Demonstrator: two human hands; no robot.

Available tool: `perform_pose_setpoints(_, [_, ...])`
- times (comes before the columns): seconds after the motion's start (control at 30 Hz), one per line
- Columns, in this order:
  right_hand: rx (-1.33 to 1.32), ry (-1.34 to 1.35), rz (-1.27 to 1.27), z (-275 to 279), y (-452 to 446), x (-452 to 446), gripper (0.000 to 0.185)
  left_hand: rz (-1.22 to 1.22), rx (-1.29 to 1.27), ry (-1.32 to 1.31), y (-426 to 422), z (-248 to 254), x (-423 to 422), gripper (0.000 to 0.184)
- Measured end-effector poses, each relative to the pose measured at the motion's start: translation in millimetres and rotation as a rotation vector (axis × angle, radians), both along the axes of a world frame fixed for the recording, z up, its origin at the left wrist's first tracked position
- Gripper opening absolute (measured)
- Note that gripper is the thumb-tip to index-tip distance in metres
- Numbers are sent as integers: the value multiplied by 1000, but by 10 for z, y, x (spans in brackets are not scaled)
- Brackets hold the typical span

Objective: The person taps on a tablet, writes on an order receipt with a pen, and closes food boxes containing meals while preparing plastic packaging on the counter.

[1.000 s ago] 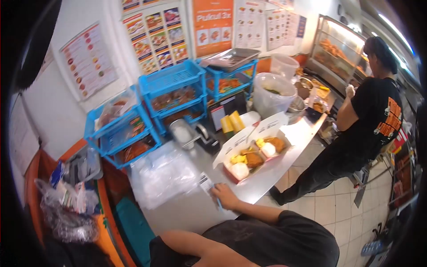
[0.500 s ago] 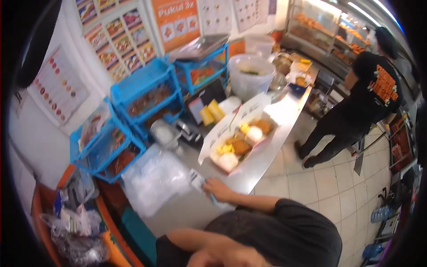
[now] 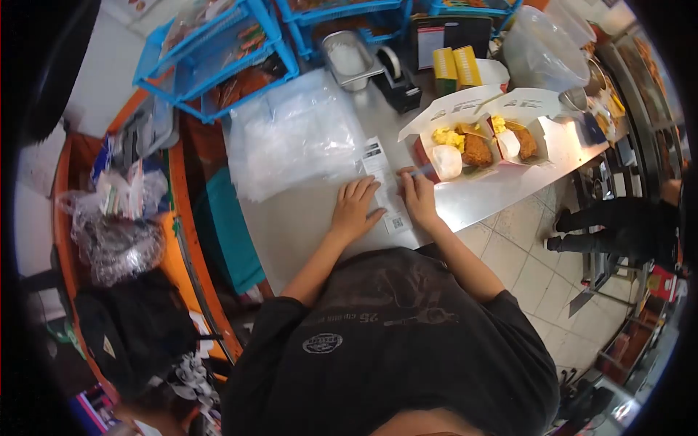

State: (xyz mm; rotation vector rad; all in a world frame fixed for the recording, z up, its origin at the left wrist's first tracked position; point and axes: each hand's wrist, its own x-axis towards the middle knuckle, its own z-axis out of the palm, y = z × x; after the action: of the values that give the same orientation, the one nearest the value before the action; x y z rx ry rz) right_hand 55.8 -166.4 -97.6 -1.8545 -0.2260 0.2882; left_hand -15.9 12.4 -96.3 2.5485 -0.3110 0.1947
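Note:
A long printed receipt (image 3: 393, 203) lies on the steel counter in front of me. My left hand (image 3: 355, 208) rests flat along its left edge, fingers stretched out. On the receipt's right side, my right hand (image 3: 418, 198) is closed around a slim pale-blue stick that looks like a pen (image 3: 421, 171). Just beyond that hand stand two open meal boxes: the nearer box (image 3: 427, 161) and the farther box (image 3: 542, 158). Each holds fried chicken, a white wrapped round portion and yellow pieces that look like egg.
Clear plastic bags (image 3: 291, 138) are stacked left of the receipt. Behind sit a metal container (image 3: 350, 62), a black tape dispenser (image 3: 398, 86), yellow boxes (image 3: 456, 69), a plastic bucket (image 3: 545, 54) and blue racks (image 3: 211, 73). A co-worker (image 3: 618, 229) stands at right.
My view has turned down toward the counter. My left hand, earlier raised near my body, now lies at the receipt. The right hand still holds the slim stick.

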Motion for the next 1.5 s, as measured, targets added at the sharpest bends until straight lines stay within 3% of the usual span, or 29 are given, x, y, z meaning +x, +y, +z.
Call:
perform_pose_setpoints(0.1, [-401, -90, 86, 255, 23, 60, 32, 25, 17, -30, -15, -22, 16, 55])
perform_pose_setpoints(0.13, [-423, -133, 84, 211, 8, 80, 34, 26, 23, -34, -32, -38, 25, 56])
perform_pose_setpoints(0.2, [-458, -219, 74, 130, 22, 87, 37, 40, 77, 7, -69, -38, 67, 58])
perform_pose_setpoints(0.33, [-503, -106, 209, 187, -48, 79, 44, 120, 316, 50, -227, 51, 66, 64])
perform_pose_setpoints(0.73, [-452, -109, 224, 181, -43, 92, 40, 73, 284, 29, -243, 33, 60, 63])
perform_pose_setpoints(0.83, [-337, -118, 107, 407, -32, 43, 34, 119, 45, -21, -213, 310, 67, 57])
perform_pose_setpoints(0.93, [66, -129, 204, 392, -30, -91, 22, 270, -965, 100, -309, 379, 75, 64])
perform_pose_setpoints(1.03, [3, -72, 225, 538, -42, -187, 8, 269, -1385, 179, -339, 368, 73, 70])
perform_pose_setpoints(1.13, [-20, -86, 255, 675, -145, -209, 9, 257, -1292, 269, -383, 438, 66, 89])
perform_pose_setpoints(1.23, [-79, -108, 285, 708, -276, -245, 8, 135, -1067, 387, -429, 509, 95, 86])
perform_pose_setpoints(1.33, [-184, -145, 334, 708, -435, -307, 8, -15, -1008, 562, -510, 398, 120, 82])
perform_pose_setpoints(1.37, [-225, -160, 356, 692, -506, -322, 8, -12, -1099, 599, -543, 376, 138, 72])
perform_pose_setpoints(1.43, [-239, -219, 133, 621, -688, -305, 9, -1, -1279, 667, -630, 397, 220, 52])
perform_pose_setpoints(1.5, [-260, -262, -191, 536, -968, -221, 11, 136, -838, 615, -676, 484, 463, 56])
